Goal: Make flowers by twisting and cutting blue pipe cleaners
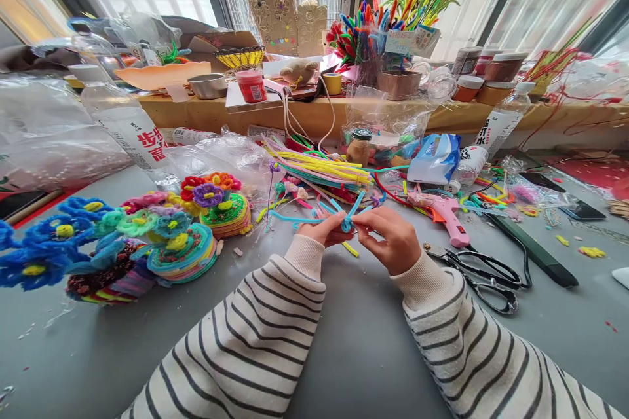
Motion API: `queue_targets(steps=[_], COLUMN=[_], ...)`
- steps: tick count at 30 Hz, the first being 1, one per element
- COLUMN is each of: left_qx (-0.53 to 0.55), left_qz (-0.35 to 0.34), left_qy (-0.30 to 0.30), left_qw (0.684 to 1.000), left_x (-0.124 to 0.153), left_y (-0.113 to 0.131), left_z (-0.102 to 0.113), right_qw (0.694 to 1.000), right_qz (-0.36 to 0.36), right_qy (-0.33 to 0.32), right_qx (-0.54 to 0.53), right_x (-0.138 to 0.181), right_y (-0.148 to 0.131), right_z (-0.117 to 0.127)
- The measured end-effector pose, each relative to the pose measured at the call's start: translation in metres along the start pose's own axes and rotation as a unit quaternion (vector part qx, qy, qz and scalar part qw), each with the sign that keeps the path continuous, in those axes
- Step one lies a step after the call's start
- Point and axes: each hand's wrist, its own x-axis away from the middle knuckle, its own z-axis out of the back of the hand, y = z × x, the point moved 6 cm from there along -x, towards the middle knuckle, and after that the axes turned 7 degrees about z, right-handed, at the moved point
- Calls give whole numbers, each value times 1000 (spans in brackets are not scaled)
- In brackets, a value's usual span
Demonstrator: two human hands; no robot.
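Note:
My left hand [323, 229] and my right hand [390, 239] meet at the middle of the grey table [363, 340]. Both pinch a light blue pipe cleaner [348, 216], bent into loops between the fingertips. One long blue end trails left across the table. Both arms wear striped white sleeves. Just beyond the hands lies a bundle of yellow, pink and other coloured pipe cleaners [319, 167].
Finished pipe-cleaner flowers [122, 239] are heaped at the left. A pink glue gun [445, 213] and black scissors [484, 275] lie to the right. A plastic bottle [122, 121], a small jar [360, 146], wet wipes [435, 158] and a cluttered wooden sill [314, 114] stand behind.

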Motion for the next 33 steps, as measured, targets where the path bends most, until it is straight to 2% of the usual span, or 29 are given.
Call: queue_targets(steps=[4,9,12,15,18,22,27,31,33], left_qx=[-3,-15,18,53,62,58,44,35,27], left_qz=[7,9,16,27,34,40,47,37,31], left_qy=[1,-31,-38,-18,-8,-14,-33,-39,-47], left_qw=[1000,999,999,998,997,997,997,998,998], left_x=[1,0,-2,-3,-2,0,1,2,1], left_y=[1,2,0,-1,-2,-3,-3,-1,-1], left_z=[0,-3,-3,0,0,-2,-4,-4,-4], right_qw=[999,998,1000,992,968,926,882,826,810], right_qz=[45,49,8,-96,-198,-288,-341,-383,-402], right_qy=[-6,-23,-5,31,49,47,39,4,-1], right_qx=[23,14,-14,-75,-148,-239,-322,-415,-427], right_x=[-1,-1,-1,1,5,11,15,18,20], right_y=[-3,-3,-1,8,17,27,33,34,35], right_z=[1,1,3,6,2,-9,-18,-28,-30])
